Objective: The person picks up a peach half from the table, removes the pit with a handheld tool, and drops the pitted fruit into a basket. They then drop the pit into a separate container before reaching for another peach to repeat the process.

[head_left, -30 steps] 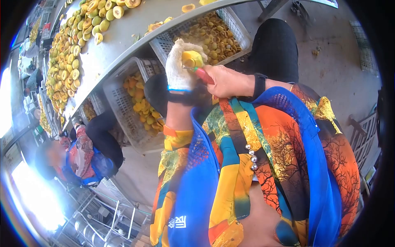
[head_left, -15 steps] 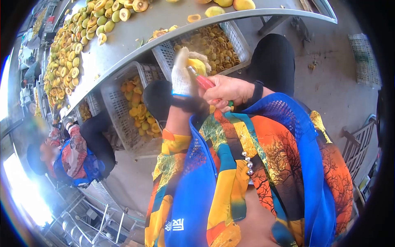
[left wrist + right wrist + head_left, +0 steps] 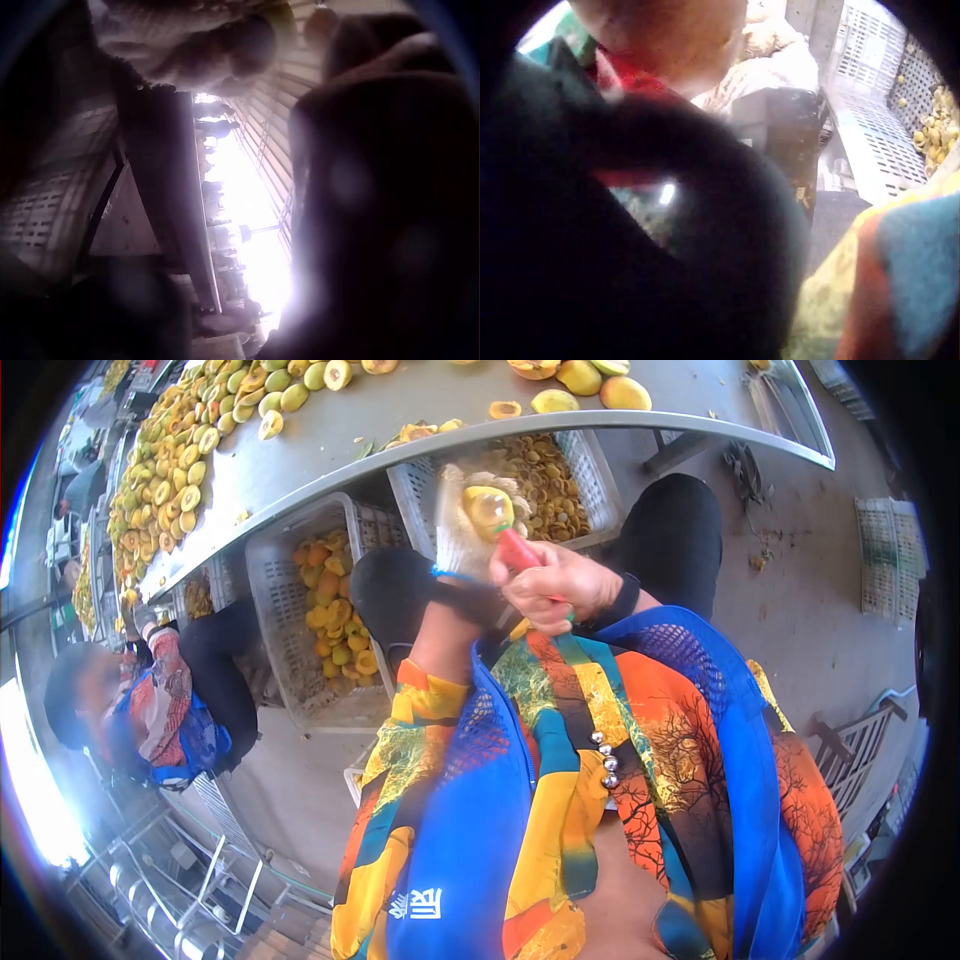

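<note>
In the head view a white-gloved left hand (image 3: 458, 538) grips a yellow fruit (image 3: 487, 510), its round face turned up. Curled round the red handle (image 3: 518, 550) of a small tool is the bare right hand (image 3: 568, 585); the tool's green-collared tip touches the fruit's near edge, and its working end is hidden. Dim glove fabric (image 3: 187, 49) fills the top of the left wrist view. The right wrist view shows part of the right hand (image 3: 667, 34) above the red handle (image 3: 634, 79), with the glove (image 3: 776, 71) close behind.
A metal table (image 3: 330, 435) with many cut fruits runs across the top. Below its edge stand a crate (image 3: 600, 470) of small fruit pieces and a crate (image 3: 268, 585) of orange-yellow fruit. Another person (image 3: 165, 710) sits at the left. The wearer's knees flank the hands.
The gloved hand has turned, showing more of the fruit's round face. The right hand's grip has shifted on the handle, which points more steeply up at the fruit. The head view has shifted slightly.
</note>
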### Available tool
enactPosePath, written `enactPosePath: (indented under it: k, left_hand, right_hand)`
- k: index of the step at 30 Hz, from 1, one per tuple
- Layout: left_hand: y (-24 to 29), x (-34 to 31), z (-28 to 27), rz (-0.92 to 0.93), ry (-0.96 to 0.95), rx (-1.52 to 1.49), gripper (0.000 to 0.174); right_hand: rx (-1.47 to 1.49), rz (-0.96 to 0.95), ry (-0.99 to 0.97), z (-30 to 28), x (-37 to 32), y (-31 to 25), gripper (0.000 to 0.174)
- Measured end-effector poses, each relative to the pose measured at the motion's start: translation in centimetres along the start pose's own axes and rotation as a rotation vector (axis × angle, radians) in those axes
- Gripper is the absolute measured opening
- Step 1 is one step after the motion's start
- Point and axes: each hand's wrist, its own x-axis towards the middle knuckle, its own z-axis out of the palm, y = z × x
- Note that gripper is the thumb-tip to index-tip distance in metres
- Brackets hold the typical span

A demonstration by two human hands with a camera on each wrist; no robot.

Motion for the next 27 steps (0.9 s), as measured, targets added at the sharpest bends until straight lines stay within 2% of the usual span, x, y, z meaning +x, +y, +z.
enactPosePath:
  k: [2, 3, 5, 6, 7, 8, 9, 10, 11, 12, 13, 14, 15, 16, 17, 19, 20, 21, 22, 23, 24, 26, 27]
  left_hand:
    - [0.6, 0.3, -0.9, 0.058, 0.160, -0.143, 0.042]
    - [1.0, 0.3, -1.5, 0.083, 0.237, -0.211, 0.042]
    - [2.9, -1.7, -3.1, 0.120, 0.149, -0.050, 0.044]
    - [3.8, -2.3, -3.9, 0.190, 0.205, -0.034, 0.047]
    - [5.4, -2.9, -6.9, 0.157, 0.140, -0.009, 0.047]
    - [6.7, -4.1, -8.4, 0.239, 0.170, -0.009, 0.045]
    - [8.1, -5.3, -10.1, 0.312, 0.114, -0.059, 0.045]
    - [9.3, -6.2, -12.4, 0.413, 0.289, 0.056, 0.045]
    - [9.9, -7.4, -13.9, 0.561, 0.550, 0.334, 0.041]
    - [10.7, -7.8, -15.6, 0.647, 0.898, 0.737, 0.040]
    - [11.4, -9.3, -16.2, 0.605, 1.147, 1.369, 0.043]
    - [11.9, -10.2, -16.3, 0.566, 1.176, 1.474, 0.045]
    - [12.6, -9.8, -19.4, 0.703, 1.126, 1.419, 0.038]
    - [12.4, -9.2, -17.8, 0.786, 1.021, 1.195, 0.035]
    - [11.9, -9.0, -15.6, 0.848, 0.919, 0.973, 0.033]
    - [12.2, -6.8, -10.5, 0.873, 0.749, 1.048, 0.028]
    - [12.6, -5.3, -7.6, 0.899, 0.669, 1.126, 0.031]
    - [13.1, -4.0, -4.1, 0.832, 0.639, 1.219, 0.032]
    - [13.9, -1.7, -2.0, 0.893, 0.618, 1.526, 0.036]
    - [14.4, 1.5, -1.1, 0.947, 0.436, 1.471, 0.041]
    - [14.7, 4.0, 1.3, 0.872, 0.407, 1.577, 0.045]
    - [14.5, 9.3, 5.1, 1.017, 0.209, 1.842, 0.049]
    - [14.7, 12.7, 6.3, 0.897, 0.133, 1.963, 0.054]
  right_hand:
    - [-0.130, -0.149, -0.079, 1.0, -0.3, -0.8, 0.013]
    - [-0.230, -0.140, 0.043, 0.8, -0.1, -0.9, 0.013]
    - [-0.430, -0.122, 0.291, 0.2, 0.2, -1.3, 0.015]
    - [-0.443, -0.072, 0.330, 0.0, 0.1, -1.6, 0.017]
    - [-0.535, -0.080, 0.341, -0.1, 0.2, -1.7, 0.017]
    - [-0.625, -0.091, 0.357, -0.1, 0.3, -1.8, 0.017]
    - [-0.712, -0.105, 0.376, -0.1, 0.3, -2.0, 0.017]
    - [-0.793, -0.142, 0.432, -0.4, 0.4, -1.9, 0.018]
    - [-0.875, -0.180, 0.486, -0.8, 0.7, -1.7, 0.019]
    - [-0.959, -0.220, 0.540, -1.3, 1.0, -1.5, 0.020]
    - [-0.972, -0.207, 0.585, -1.6, 1.1, -1.3, 0.022]
    - [-0.989, -0.206, 0.637, -1.7, 1.2, -1.3, 0.024]
    - [-1.010, -0.209, 0.693, -1.7, 1.3, -1.6, 0.025]
    - [-1.019, -0.234, 0.711, -1.6, 1.0, -1.5, 0.029]
    - [-1.026, -0.268, 0.718, -1.6, 1.0, -1.3, 0.025]
    - [-1.060, -0.241, 0.755, -1.2, 0.8, -1.4, 0.024]
    - [-1.099, -0.283, 0.750, -1.3, 0.8, -1.3, 0.023]
    - [-1.137, -0.322, 0.745, -1.7, 0.9, -1.1, 0.023]
    - [-1.175, -0.360, 0.741, -2.0, 0.9, -0.8, 0.022]
    - [-1.208, -0.401, 0.731, -2.3, 0.6, -0.6, 0.021]
    - [-1.241, -0.441, 0.720, -2.7, 0.3, -0.5, 0.020]
    - [-1.293, -0.477, 0.721, -2.7, -0.6, -0.6, 0.016]
    - [-1.293, -0.477, 0.733, -2.7, -1.0, -0.8, 0.016]
